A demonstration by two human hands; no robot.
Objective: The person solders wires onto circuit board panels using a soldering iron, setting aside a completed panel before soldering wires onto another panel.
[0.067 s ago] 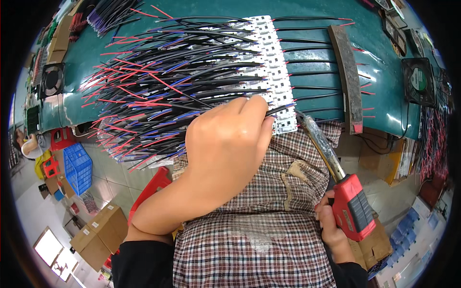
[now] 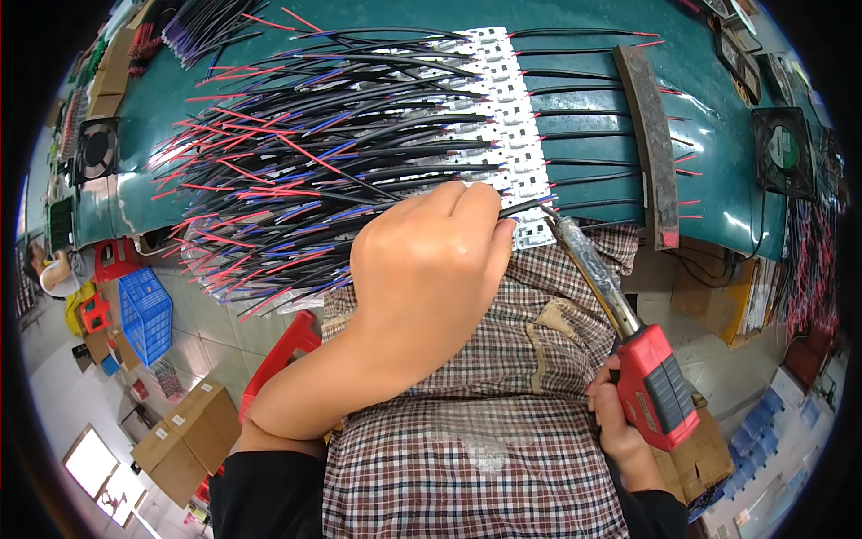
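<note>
My left hand [image 2: 426,260] pinches a black cable [image 2: 521,207] near its stripped end, low over a panel of white circuit boards [image 2: 512,117]. The cable's blue and red wire ends reach the panel's right edge. My right hand [image 2: 620,422] is wrapped round the red and black handle of a soldering iron [image 2: 662,386]. Its tip is at those wire ends, by the panel's lower right; whether it touches is too small to tell. A thick bundle of black cables [image 2: 296,171] with red and blue ends spreads left of the panel, partly behind my left hand.
A dark flat bar [image 2: 648,144] lies across the cables right of the panel. Small fans stand at the left [image 2: 97,151] and right [image 2: 783,153] of the green table [image 2: 584,18]. A checkered apron [image 2: 467,449] covers my lap. A blue crate [image 2: 145,314] and cardboard boxes [image 2: 189,436] sit on the floor.
The soldering iron has moved slightly up and left, bringing its tip nearer the wire ends. My left hand has shifted very slightly right, still pinching the cable.
</note>
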